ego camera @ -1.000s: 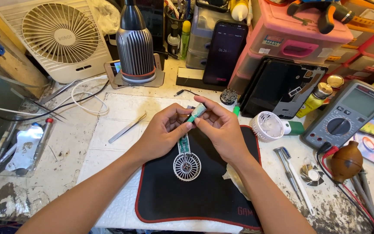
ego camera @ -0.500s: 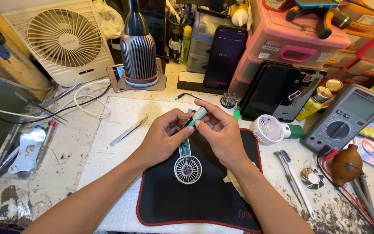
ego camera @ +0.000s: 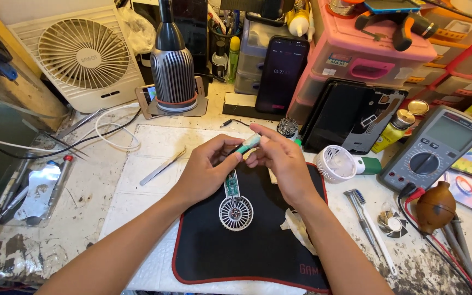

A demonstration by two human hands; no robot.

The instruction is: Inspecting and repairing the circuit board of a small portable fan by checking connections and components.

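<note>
A small opened handheld fan [ego camera: 235,206], white grille with a bare green circuit board on its handle, rests on a black mat with a red border [ego camera: 258,246]. My left hand [ego camera: 206,172] and my right hand [ego camera: 282,164] meet above its handle. Together they pinch a small teal cylindrical cell [ego camera: 248,144] between fingertips. The cell is tilted, just above the board's top end. The white front cover of the fan [ego camera: 335,163] lies to the right of the mat.
Tweezers [ego camera: 162,166] lie left of the mat. A multimeter [ego camera: 432,147] with red leads, a brown blower bulb [ego camera: 435,207], a toothbrush [ego camera: 375,229] sit right. Behind: white desk fan [ego camera: 83,54], ribbed grey tool stand [ego camera: 173,76], dark phone [ego camera: 282,74], pink drawers [ego camera: 367,54].
Both hands stay together over the fan handle with the teal cell. The view has shifted slightly; the hands and fan sit a little lower in the picture.
</note>
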